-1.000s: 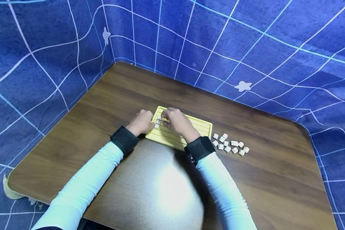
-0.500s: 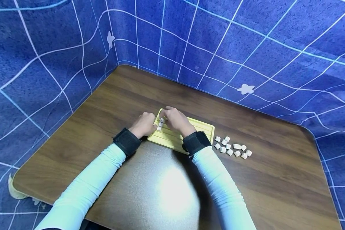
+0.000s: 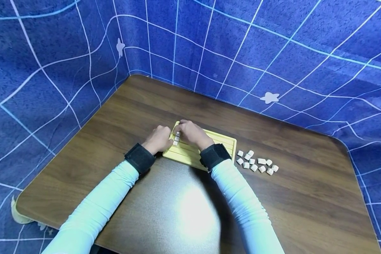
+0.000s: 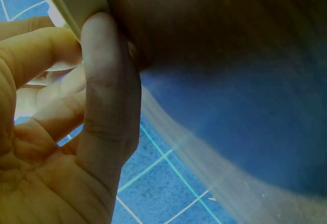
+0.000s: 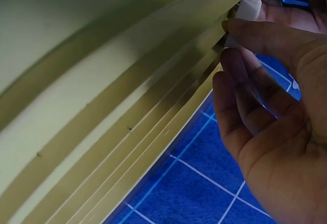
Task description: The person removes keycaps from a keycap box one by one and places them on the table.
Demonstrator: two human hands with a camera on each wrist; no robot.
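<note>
A yellow ridged tray point(image 3: 222, 141) lies on the table, with a short column of small white tiles point(image 3: 176, 141) along its left end. At the tray's left edge, my left hand point(image 3: 160, 138) grips the rim; the left wrist view shows its thumb and fingers on either side of the tray edge point(image 4: 84, 1). My right hand point(image 3: 193, 134) reaches over the tray to the far end of that column. In the right wrist view its thumb and index finger pinch a white tile point(image 5: 231, 42), mostly hidden, beside other white tiles point(image 5: 249, 8).
Several loose white tiles point(image 3: 254, 168) lie scattered on the brown wooden table point(image 3: 304, 183) just right of the tray. A blue curtain point(image 3: 228, 46) with white grid lines and stars hangs behind the table and at its left.
The head view has shifted slightly. My right hand has edged a little left at the far end of the tile column. My left hand stays at the tray's left edge.
</note>
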